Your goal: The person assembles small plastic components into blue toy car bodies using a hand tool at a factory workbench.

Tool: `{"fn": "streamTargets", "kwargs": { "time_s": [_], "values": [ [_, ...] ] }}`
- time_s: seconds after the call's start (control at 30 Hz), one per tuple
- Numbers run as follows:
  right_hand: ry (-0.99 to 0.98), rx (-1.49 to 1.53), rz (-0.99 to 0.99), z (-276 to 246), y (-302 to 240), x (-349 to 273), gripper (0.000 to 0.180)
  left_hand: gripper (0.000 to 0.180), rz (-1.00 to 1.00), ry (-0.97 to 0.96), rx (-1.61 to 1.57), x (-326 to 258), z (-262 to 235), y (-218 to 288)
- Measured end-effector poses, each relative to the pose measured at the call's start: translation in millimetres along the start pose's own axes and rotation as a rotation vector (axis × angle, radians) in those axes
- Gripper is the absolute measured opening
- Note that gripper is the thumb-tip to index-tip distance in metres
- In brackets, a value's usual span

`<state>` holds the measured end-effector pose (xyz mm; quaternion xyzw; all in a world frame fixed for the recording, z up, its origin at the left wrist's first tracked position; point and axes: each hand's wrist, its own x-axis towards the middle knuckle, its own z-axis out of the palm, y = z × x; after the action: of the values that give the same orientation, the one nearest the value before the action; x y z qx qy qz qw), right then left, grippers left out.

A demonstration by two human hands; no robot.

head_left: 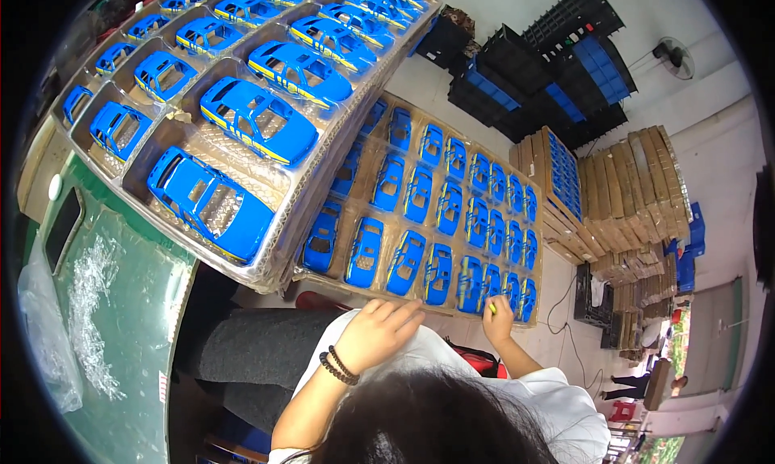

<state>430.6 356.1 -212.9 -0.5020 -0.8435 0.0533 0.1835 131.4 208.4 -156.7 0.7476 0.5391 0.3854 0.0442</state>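
Observation:
My left hand [379,333], a beaded bracelet at its wrist, rests over the white shirt just short of the lower tray's near edge. Its fingers are stretched out and I see nothing in them. Farther right, my right hand [498,320] is closed in a pinch on a small yellow-green thing [492,308], too small to name. That hand is at the near edge of a clear plastic tray [378,293] in a cardboard box. Rows of blue toy car bodies [438,275] with yellow stripes lie in the tray, the closest just beyond my right fingers.
Left, a higher tray [173,209] of blue car bodies [214,205] overhangs a green table [133,294] with crumpled clear plastic [95,314]. Stacked flat cartons [638,189] and black and blue crates [525,76] stand behind. A cable [575,335] trails across the floor. Another person [646,386] is far right.

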Motion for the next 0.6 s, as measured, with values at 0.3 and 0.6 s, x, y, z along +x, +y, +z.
{"fn": "streamTargets", "kwargs": {
  "time_s": [0.3,0.6],
  "values": [
    [-0.263,-0.152,-0.106,-67.0,-86.3,65.4,0.035,0.041,-0.098,0.025,-0.075,-5.2,2.0,4.2],
    [-1.313,0.885,-1.258,-42.0,-321.9,86.9,0.017,0.067,-0.413,0.269,-0.805,-94.9,-58.2,15.6]
  ]
}}
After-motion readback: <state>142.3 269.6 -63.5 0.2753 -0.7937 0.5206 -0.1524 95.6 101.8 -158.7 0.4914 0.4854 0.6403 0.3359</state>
